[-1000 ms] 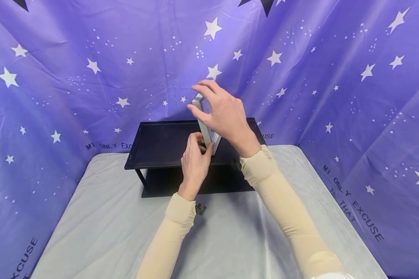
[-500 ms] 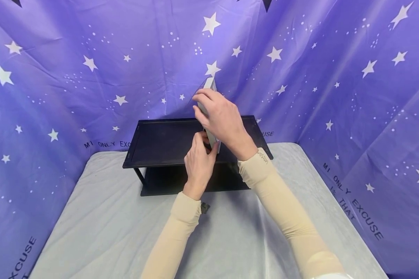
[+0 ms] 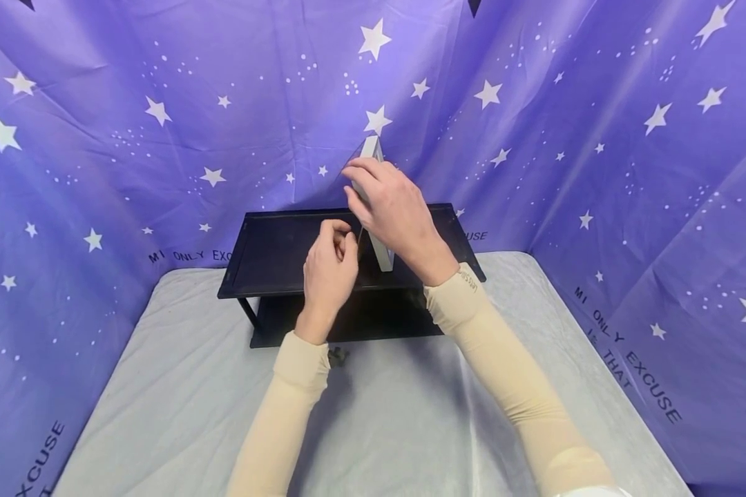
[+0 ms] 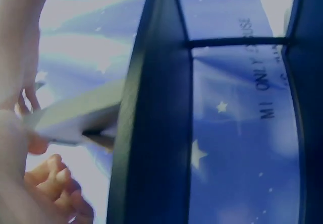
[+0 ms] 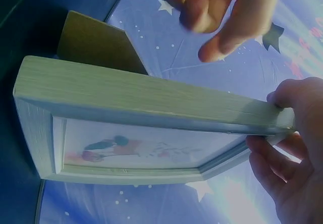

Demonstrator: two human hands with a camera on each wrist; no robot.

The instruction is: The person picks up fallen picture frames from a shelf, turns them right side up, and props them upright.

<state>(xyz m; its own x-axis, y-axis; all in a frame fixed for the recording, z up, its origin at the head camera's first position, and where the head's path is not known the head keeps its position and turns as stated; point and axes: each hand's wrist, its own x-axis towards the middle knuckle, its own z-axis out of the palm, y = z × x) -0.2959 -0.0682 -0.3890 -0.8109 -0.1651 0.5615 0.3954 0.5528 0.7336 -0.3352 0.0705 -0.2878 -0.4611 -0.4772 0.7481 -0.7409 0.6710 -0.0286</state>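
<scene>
A pale wooden picture frame [image 3: 383, 257] stands upright on the top board of a black two-tier shelf [image 3: 273, 252], edge-on to the head view. My right hand [image 3: 394, 207] holds it near its upper end, thumb and fingers on either side of the border. In the right wrist view the frame's front shows a faint coloured picture [image 5: 121, 148], and a brown support flap [image 5: 101, 42] sticks out from its back. My left hand [image 3: 329, 269] is just left of the frame, apart from it, with loosely bent fingers and nothing in them.
The shelf's lower board [image 3: 286, 323] lies beneath the top one, joined by thin posts [image 3: 249, 314]. It stands on a surface with a light grey cloth [image 3: 398, 428]. A purple curtain [image 3: 255, 138] with white stars hangs behind and at both sides.
The frame has swung more upright and slightly right, with my right hand on it. My left hand has let go of its lower part and moved left.
</scene>
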